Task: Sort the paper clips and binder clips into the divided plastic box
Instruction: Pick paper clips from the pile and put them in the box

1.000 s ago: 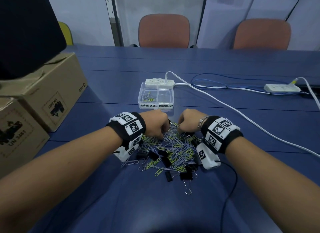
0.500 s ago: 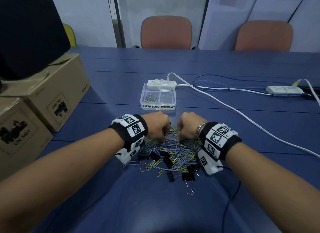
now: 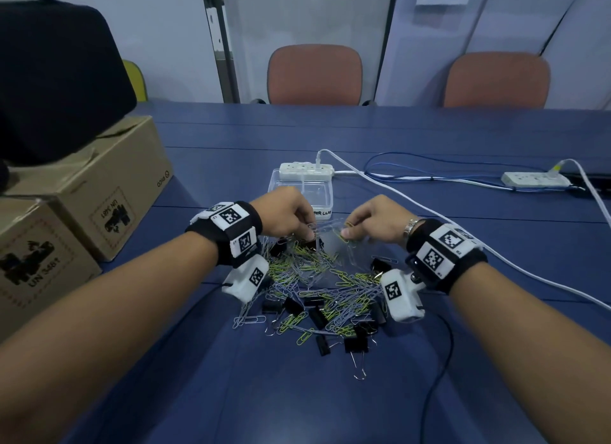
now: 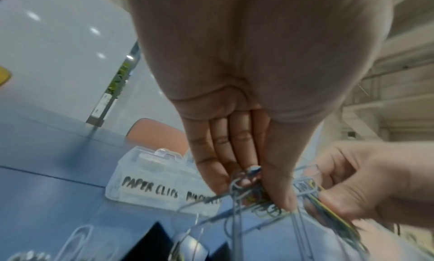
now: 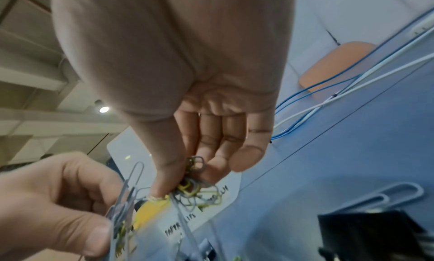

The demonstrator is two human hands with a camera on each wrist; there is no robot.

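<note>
Above the far edge of the heap of paper clips point(image 3: 317, 278) and binder clips point(image 3: 355, 342) on the counter point(image 3: 297, 394), your left hand point(image 3: 291, 217) and right hand point(image 3: 377, 223) each pinch a tangled bunch of paper clips between thumb and fingers point(image 4: 218, 163). You appear to be mid-transfer. Next, carry both bunches to the divided plastic box point(image 3: 325, 187) just beyond, over the compartment marked PAPER CLIPS, and shake off any trailing clips first.
</note>
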